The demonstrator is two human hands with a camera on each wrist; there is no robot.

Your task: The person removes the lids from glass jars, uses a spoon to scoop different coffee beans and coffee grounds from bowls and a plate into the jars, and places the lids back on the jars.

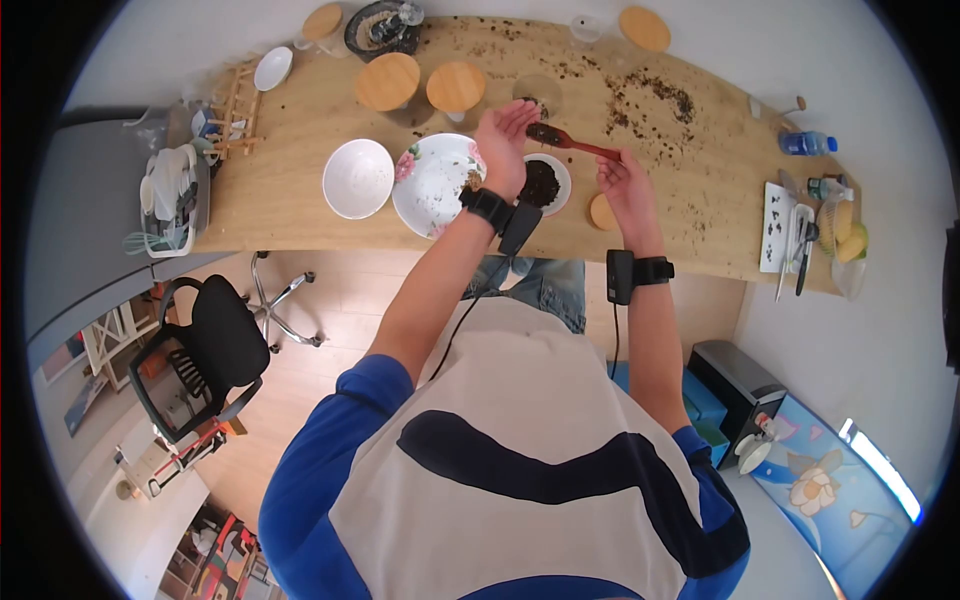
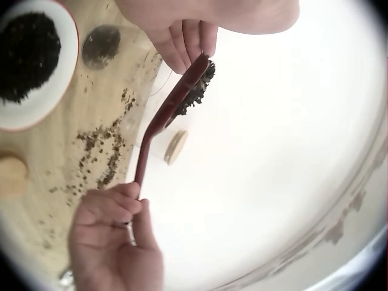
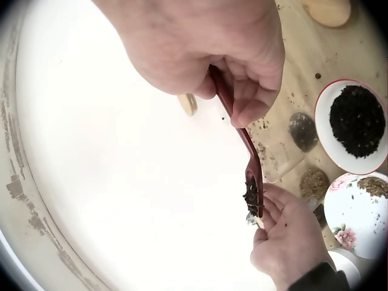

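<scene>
My right hand [image 1: 628, 200] pinches the handle of a dark red scoop [image 1: 580, 147], seen also in the left wrist view [image 2: 163, 115]. Dark, dry leafy bits [image 3: 250, 195] lie in the scoop's bowl. At the bowl's tip is my left hand [image 1: 505, 150], fingers extended and palm turned up; whether they touch the scoop I cannot tell. Below the scoop in the head view, a small white bowl [image 1: 561, 190] with a red rim holds dark leafy material [image 1: 539, 184]. Left of it, a flowered plate [image 1: 425, 205] carries a small brown heap [image 1: 474, 180].
A white bowl [image 1: 358, 179] stands left of the plate. Wooden-lidded jars [image 1: 388, 82] and a dark mortar [image 1: 383, 30] are at the back. Dark crumbs [image 1: 650, 105] are scattered across the table [image 1: 290, 200]. Right are a blue bottle [image 1: 805, 144] and utensils [image 1: 803, 250].
</scene>
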